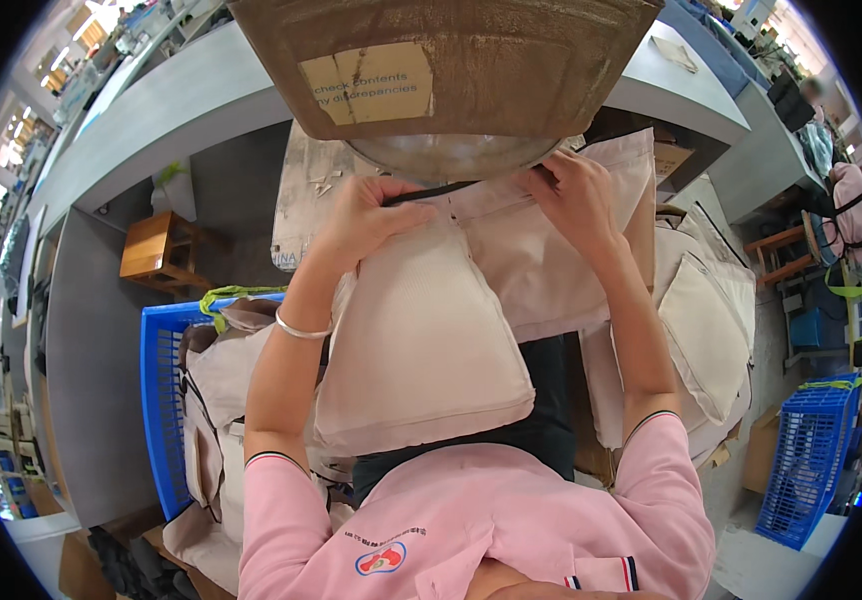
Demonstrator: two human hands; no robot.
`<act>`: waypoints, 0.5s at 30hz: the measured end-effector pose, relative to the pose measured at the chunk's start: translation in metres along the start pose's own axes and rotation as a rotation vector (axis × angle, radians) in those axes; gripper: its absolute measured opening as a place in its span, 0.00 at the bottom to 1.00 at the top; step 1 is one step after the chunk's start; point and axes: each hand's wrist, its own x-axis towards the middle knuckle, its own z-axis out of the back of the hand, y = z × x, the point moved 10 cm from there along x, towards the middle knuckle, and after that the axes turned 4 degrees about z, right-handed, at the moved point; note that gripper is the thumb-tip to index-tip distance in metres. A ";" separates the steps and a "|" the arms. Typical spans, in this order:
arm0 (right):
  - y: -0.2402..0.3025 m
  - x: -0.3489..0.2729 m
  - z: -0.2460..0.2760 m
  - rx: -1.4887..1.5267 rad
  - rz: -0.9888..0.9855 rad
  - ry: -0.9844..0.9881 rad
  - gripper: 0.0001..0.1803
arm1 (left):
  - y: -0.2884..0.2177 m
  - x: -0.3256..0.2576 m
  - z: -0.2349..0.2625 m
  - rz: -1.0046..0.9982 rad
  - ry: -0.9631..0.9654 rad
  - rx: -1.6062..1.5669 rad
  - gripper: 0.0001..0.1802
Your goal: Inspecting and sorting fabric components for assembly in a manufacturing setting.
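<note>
A beige quilted fabric piece lies across my lap, its top edge pulled up against a round metal dish under a brown cardboard panel. My left hand pinches the fabric's upper left edge beside a thin black rod. My right hand grips the fabric's upper right edge, where a second beige layer folds under. Both forearms reach up from pink sleeves, and a silver bangle circles the left wrist.
A blue plastic crate at my left holds more beige pieces. A stack of beige cushions sits at my right, another blue crate beyond it. A wooden stool stands by the grey workbench.
</note>
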 end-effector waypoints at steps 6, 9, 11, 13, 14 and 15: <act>-0.026 0.006 -0.013 -0.139 -0.065 0.050 0.09 | -0.001 0.019 0.006 0.017 0.010 -0.147 0.18; -0.026 0.007 -0.013 -0.147 -0.055 0.041 0.09 | -0.008 0.019 0.007 -0.027 0.001 -0.235 0.13; -0.023 0.008 -0.010 -0.152 -0.031 0.008 0.09 | -0.010 0.019 0.005 -0.014 0.029 -0.300 0.16; -0.023 0.009 -0.008 -0.143 -0.026 -0.008 0.08 | -0.012 0.019 0.007 -0.009 0.024 -0.327 0.18; -0.023 0.010 -0.006 -0.141 -0.020 -0.023 0.08 | -0.013 0.019 0.009 -0.010 0.006 -0.323 0.19; -0.022 0.009 -0.004 -0.142 -0.010 -0.033 0.08 | -0.011 0.020 0.011 0.013 -0.008 -0.305 0.20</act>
